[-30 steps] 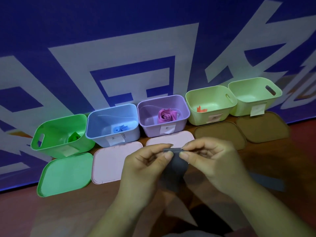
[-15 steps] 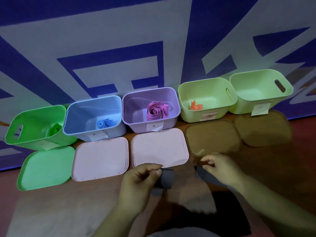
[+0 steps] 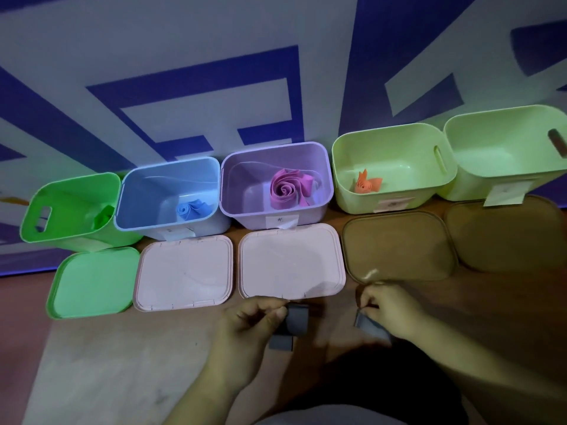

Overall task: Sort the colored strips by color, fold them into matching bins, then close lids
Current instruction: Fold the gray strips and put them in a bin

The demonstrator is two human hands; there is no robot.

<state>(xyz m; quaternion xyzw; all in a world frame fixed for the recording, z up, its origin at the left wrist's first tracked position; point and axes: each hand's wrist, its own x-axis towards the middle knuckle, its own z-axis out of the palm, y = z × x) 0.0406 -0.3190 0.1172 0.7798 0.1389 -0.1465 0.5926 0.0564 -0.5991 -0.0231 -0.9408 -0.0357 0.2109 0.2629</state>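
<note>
Low on the wooden table, my left hand [image 3: 248, 329] pinches a folded grey strip [image 3: 295, 322]. To its right, my right hand [image 3: 388, 308] pinches another end of grey strip [image 3: 369, 325]; whether the two pieces are joined is hidden. Behind them stand five open bins: a green bin [image 3: 67, 228] with a green strip, a blue bin [image 3: 147, 222] with a rolled blue strip [image 3: 191, 210], a purple bin [image 3: 322, 173] with a pink rolled strip [image 3: 288, 188], a pale green bin [image 3: 399, 194] with an orange strip [image 3: 366, 183], and a second pale green bin [image 3: 491, 185] with nothing visible inside.
Five lids lie flat in front of the bins: a green lid [image 3: 92, 282], two pink lids [image 3: 184, 273] [image 3: 291, 263] and two brown lids [image 3: 399, 245] [image 3: 506, 234]. A blue and white patterned wall rises right behind the bins.
My hands have dropped toward the table's near edge and moved apart. The grey strip, held together between both hands a second ago, now shows as a folded part at each hand.
</note>
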